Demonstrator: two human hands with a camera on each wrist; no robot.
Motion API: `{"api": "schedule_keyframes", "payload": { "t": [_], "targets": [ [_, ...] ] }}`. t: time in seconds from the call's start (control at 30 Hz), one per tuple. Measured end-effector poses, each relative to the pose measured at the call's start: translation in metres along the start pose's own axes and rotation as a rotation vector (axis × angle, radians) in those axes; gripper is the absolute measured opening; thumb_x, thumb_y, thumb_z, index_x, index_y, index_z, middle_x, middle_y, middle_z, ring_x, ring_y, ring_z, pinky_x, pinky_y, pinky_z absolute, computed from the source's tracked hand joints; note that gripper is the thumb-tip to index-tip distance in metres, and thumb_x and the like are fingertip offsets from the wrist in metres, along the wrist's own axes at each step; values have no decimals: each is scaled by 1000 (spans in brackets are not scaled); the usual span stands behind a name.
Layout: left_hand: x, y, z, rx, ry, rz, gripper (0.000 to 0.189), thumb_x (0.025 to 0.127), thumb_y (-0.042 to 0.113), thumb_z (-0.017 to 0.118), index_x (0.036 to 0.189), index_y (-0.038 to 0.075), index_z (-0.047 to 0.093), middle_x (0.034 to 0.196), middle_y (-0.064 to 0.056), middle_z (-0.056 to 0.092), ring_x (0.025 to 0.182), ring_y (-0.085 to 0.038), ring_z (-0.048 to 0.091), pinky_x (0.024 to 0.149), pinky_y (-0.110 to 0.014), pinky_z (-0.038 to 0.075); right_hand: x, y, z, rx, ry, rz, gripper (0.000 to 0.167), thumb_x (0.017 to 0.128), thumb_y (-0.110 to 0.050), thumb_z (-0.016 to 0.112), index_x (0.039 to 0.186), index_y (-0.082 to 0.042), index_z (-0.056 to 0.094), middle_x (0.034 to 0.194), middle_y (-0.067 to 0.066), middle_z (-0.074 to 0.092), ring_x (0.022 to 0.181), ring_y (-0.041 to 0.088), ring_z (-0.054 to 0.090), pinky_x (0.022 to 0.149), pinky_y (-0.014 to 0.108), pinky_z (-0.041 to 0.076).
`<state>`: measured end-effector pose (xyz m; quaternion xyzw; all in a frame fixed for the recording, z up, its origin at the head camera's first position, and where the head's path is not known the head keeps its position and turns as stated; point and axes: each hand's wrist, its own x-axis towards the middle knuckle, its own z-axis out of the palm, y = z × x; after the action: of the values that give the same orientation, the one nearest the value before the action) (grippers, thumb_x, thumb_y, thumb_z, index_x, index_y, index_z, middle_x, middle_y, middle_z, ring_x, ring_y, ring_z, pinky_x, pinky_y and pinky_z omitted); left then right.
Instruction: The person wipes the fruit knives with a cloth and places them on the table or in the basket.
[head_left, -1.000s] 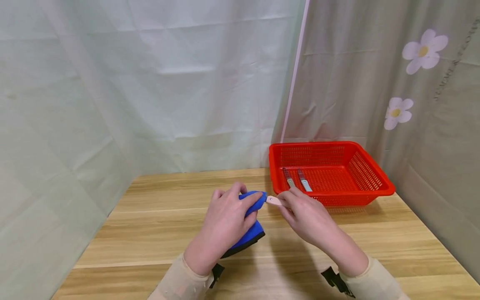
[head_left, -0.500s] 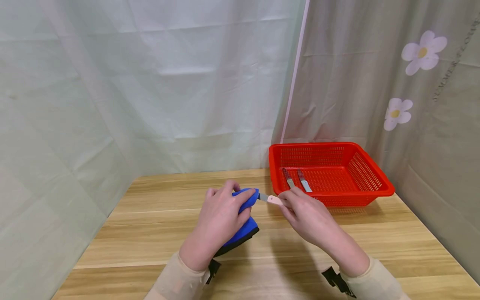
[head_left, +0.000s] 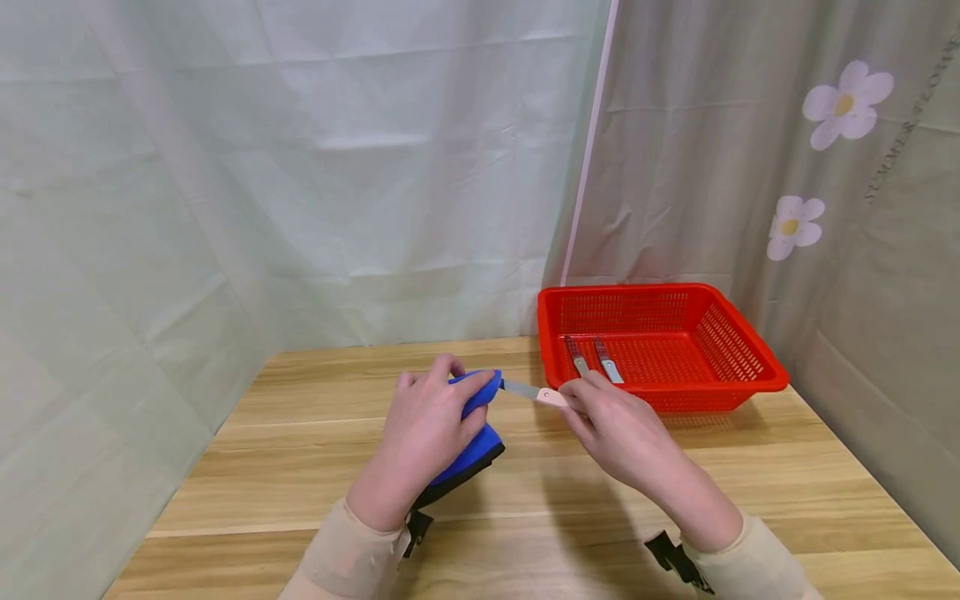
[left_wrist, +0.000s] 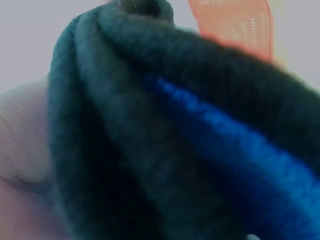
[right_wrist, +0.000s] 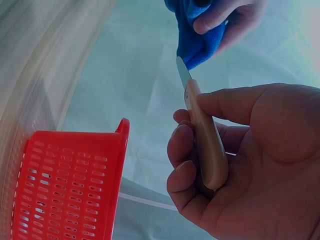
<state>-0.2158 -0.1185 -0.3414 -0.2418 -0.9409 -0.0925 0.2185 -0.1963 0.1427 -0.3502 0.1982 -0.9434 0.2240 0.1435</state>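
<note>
My left hand (head_left: 427,421) grips a folded blue cloth (head_left: 474,454) with a black border. In the left wrist view the dark border folds (left_wrist: 140,125) fill most of the picture. My right hand (head_left: 618,425) holds a small knife by its pale handle (head_left: 551,397), thumb on one side and fingers curled round the other. Part of the knife's blade (head_left: 520,388) shows between the hands, and its tip end is hidden in the cloth. The right wrist view shows the blade (right_wrist: 183,72) meeting the cloth (right_wrist: 200,42) under the left fingers.
A red perforated basket (head_left: 667,398) stands at the back right of the wooden table (head_left: 315,450), close behind the right hand. Two knives, one grey-handled (head_left: 581,365) and one pale blue-handled (head_left: 612,370), lie inside. Pale curtains (head_left: 390,183) hang behind the table.
My left hand and the cloth have moved left, away from the knife handle, so more of the blade has come out of the cloth. The right hand has stayed nearly still.
</note>
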Motion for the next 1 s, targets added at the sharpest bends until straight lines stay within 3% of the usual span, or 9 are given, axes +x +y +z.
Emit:
{"api": "schedule_keyframes", "payload": {
  "t": [0.33, 0.53, 0.83, 1.0],
  "targets": [
    [-1, -9, -2, -7, 9, -39, 37, 100, 24, 80, 137, 22, 81, 122, -12, 69, 111, -26, 67, 84, -51, 46, 0, 2, -2, 12, 4, -4, 13, 102, -15, 81, 114, -14, 75, 89, -6, 54, 69, 10, 48, 57, 28, 45],
    [0, -5, -5, 7, 12, -41, 39, 101, 28, 80, 139, 24, 80, 122, -11, 68, 110, -25, 66, 84, -49, 44, 1, 2, -3, 11, -9, 8, 13, 102, -16, 81, 114, -14, 75, 89, -5, 54, 69, 10, 48, 56, 28, 45],
    [1, 19, -4, -3, -17, 65, 41, 100, 32, 82, 141, 28, 79, 125, -10, 68, 111, -25, 69, 86, -49, 50, -1, 0, -2, 2, -12, 4, 16, 101, -16, 82, 116, -12, 76, 92, -4, 59, 70, 9, 51, 58, 28, 47],
    [0, 27, -1, 11, -18, 94, 42, 99, 34, 83, 141, 31, 78, 125, -8, 68, 108, -23, 70, 83, -46, 49, -1, 0, 0, -1, -25, 4, 19, 101, -15, 82, 118, -12, 76, 96, -4, 62, 71, 9, 53, 60, 28, 48]
  ]
}}
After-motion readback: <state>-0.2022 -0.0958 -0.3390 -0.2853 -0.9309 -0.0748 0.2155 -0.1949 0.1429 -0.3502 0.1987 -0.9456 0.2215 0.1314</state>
